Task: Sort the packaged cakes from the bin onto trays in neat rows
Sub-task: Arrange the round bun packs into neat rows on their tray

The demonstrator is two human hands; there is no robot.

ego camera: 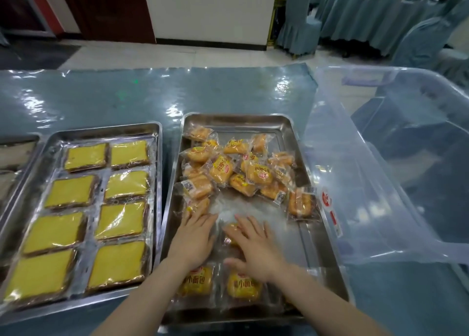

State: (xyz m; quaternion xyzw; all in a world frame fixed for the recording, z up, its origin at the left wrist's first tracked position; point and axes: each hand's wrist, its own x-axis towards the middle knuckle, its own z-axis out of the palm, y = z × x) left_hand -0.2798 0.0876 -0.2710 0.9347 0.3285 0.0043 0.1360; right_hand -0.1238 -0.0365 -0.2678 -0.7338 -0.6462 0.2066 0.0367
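One camera, worn on the head, looks forward and steeply down from the desk's (106,99) near edge, close over the trays, the far edge in view.

Premises: a banquet or function hall with a catering prep station. Beyond the far edge of the tabletop (228,92), at the right, stand round tables (368,13) draped in grey-blue cloth and chairs (294,23) in matching fitted covers. A gold stanchion (275,18) stands by a white pillar (208,8); the floor (177,54) is pale tile. The tabletop carries the same cloth under clear plastic sheeting. On it sit steel trays (291,132) of individually wrapped cakes (83,155) and buns (256,174), with a large clear bin (380,183) at the right edge.
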